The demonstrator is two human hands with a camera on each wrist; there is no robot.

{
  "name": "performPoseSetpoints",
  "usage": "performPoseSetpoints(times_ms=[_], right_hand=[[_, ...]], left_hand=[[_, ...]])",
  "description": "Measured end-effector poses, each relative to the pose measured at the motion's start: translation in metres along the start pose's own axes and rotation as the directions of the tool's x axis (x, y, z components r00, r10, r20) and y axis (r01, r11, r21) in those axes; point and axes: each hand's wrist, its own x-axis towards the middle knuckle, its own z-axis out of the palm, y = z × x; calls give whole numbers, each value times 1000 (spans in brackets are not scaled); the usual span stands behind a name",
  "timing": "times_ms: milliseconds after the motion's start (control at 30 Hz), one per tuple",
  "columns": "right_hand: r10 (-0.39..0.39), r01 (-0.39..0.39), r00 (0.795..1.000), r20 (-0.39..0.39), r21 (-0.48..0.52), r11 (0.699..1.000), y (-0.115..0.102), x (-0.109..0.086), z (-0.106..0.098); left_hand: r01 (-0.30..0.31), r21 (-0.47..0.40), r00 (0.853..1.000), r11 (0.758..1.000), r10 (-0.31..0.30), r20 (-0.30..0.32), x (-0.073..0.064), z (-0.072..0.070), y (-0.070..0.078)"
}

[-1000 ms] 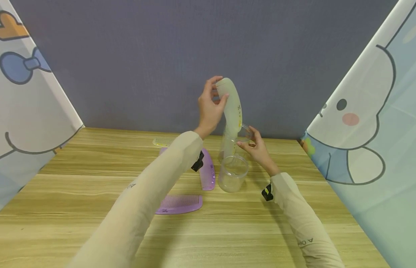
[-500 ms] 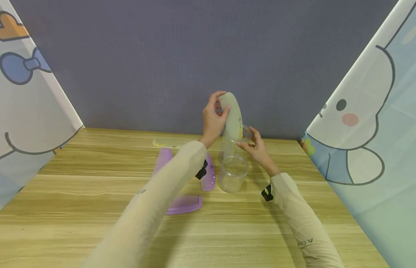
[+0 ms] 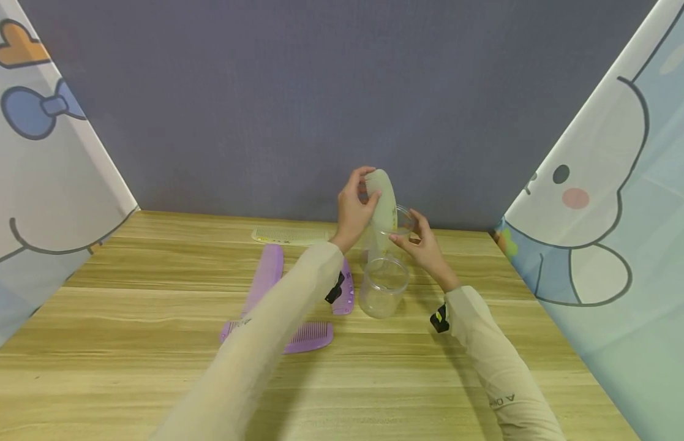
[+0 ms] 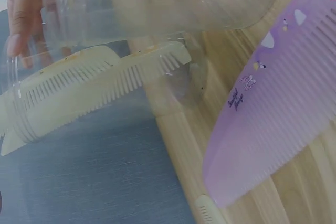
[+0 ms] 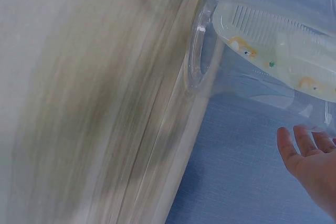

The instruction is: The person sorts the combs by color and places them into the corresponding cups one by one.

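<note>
My left hand (image 3: pixel 354 208) pinches a pale green comb (image 3: pixel 383 199) near its top, teeth facing left. The comb's lower end stands inside a clear plastic jar (image 3: pixel 373 240) at the back. Through the wall in the left wrist view, a second pale comb (image 4: pixel 128 81) overlaps the held comb (image 4: pixel 65 74) inside the jar. My right hand (image 3: pixel 424 245) grips the jar at its rim from the right, thumb in front. Little yellow pictures decorate the comb (image 5: pixel 283 51) in the right wrist view. Another clear jar (image 3: pixel 381 299) stands upright just in front.
Left of the jars lie several purple combs, one upright beside the front jar (image 3: pixel 344 297), one slanted (image 3: pixel 267 272) and one crosswise (image 3: pixel 311 335). A pale comb (image 3: pixel 289 236) lies near the back wall (image 3: pixel 253 122). Printed cloth panels stand on both sides of the wooden table (image 3: pixel 408 386).
My left hand has moved down and slightly right, lowering the pale comb deeper into the back jar. My right hand stays at the jar's rim.
</note>
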Motion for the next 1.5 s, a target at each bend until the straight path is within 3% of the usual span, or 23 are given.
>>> performPoseSetpoints(times_ms=[200,533,767,1000,1500], right_hand=[[-17,16,1000,-17,-20,1000,14,4,1],[6,-6,1000,1,9,1000,-16,-5,1],[7,-7,1000,2,9,1000,-17,-6,1],[-6,6,1000,3,16,1000,-16,-5,1],[13,-13,1000,2,15,1000,-16,-5,0]], left_hand=[[3,19,999,1000,-4,47,-3,3,-5],[11,103,988,995,-27,152,-7,4,-11],[29,148,971,989,-62,229,-8,3,-11],[12,185,966,983,-59,250,-7,2,-12],[30,296,948,955,-120,293,-3,-2,-15]])
